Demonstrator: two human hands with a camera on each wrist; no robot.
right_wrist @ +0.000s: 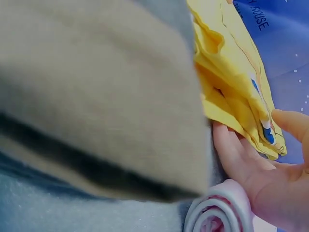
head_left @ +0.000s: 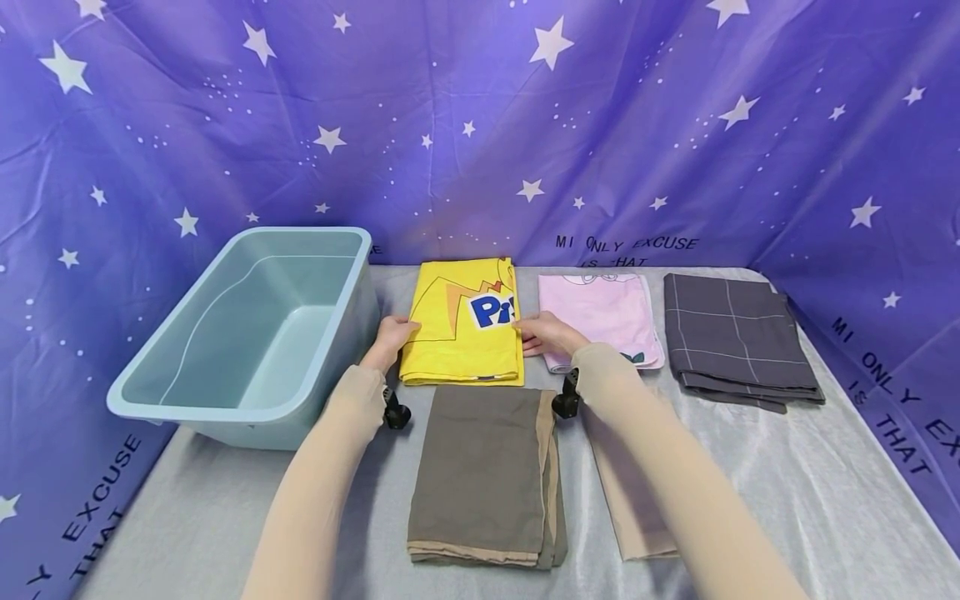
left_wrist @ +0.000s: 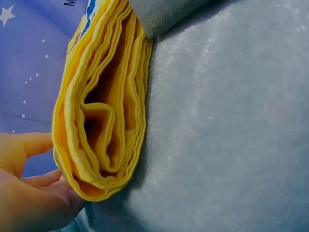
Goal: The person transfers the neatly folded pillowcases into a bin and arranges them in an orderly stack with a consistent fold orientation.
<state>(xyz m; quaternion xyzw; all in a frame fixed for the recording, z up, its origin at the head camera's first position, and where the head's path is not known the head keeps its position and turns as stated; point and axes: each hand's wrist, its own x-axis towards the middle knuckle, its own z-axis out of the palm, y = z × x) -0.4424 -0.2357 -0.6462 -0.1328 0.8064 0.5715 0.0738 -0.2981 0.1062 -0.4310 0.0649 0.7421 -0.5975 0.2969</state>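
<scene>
A folded yellow cloth (head_left: 450,354) with a blue and white "Pi" print lies toward the back of the table, between both hands. My left hand (head_left: 393,336) grips its left edge, thumb above and fingers tucked below. At the opposite edge my right hand (head_left: 553,333) holds the cloth the same way; the right wrist view shows the fingers (right_wrist: 236,150) under the yellow layers. Rolled inner folds of the yellow cloth (left_wrist: 104,140) fill the left wrist view. Just in front of it sits a folded grey-brown cloth (head_left: 480,475) with tan edging.
A light blue plastic tub (head_left: 330,358) stands at the left. To the right lie a folded pink cloth (head_left: 600,317) and a dark grey checked cloth (head_left: 735,333). A beige cloth (head_left: 630,500) is partly hidden under my right forearm. A purple star-patterned curtain (head_left: 465,183) hangs behind.
</scene>
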